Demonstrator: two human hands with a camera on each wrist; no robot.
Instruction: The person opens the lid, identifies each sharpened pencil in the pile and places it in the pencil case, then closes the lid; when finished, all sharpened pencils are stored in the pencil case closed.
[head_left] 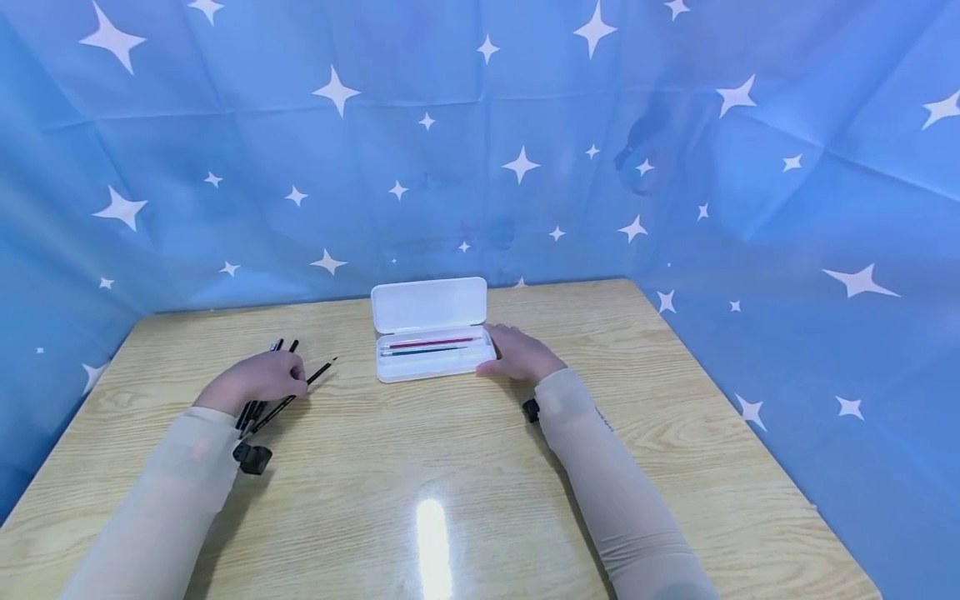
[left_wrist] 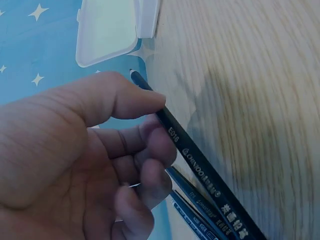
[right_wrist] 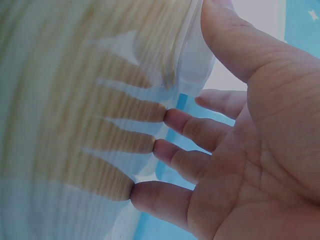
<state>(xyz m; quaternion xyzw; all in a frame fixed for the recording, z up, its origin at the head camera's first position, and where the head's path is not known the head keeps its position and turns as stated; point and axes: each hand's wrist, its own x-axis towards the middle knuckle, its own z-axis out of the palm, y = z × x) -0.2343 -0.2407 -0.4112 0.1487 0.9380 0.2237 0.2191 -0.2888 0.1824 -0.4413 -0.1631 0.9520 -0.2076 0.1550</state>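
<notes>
A white pencil case [head_left: 431, 365] lies with its lid flipped back on the wooden table [head_left: 675, 400]; a red pencil [head_left: 431, 342] and a blue-green pencil [head_left: 423, 352] lie inside. My right hand [head_left: 517, 354] rests at the case's right end, thumb against its wall [right_wrist: 197, 60], fingertips [right_wrist: 165, 114] on the table. My left hand [head_left: 258, 379] is left of the case and pinches a black pencil [left_wrist: 200, 162] between thumb and fingers. Two more black pencils [left_wrist: 200, 210] lie under that hand on the table.
A blue cloth with white stars [head_left: 480, 142] walls the table at the back and both sides. A small black clip [head_left: 252, 458] sits by the left wrist, another [head_left: 531, 409] by the right wrist. Glare spot [head_left: 433, 533] near the front edge.
</notes>
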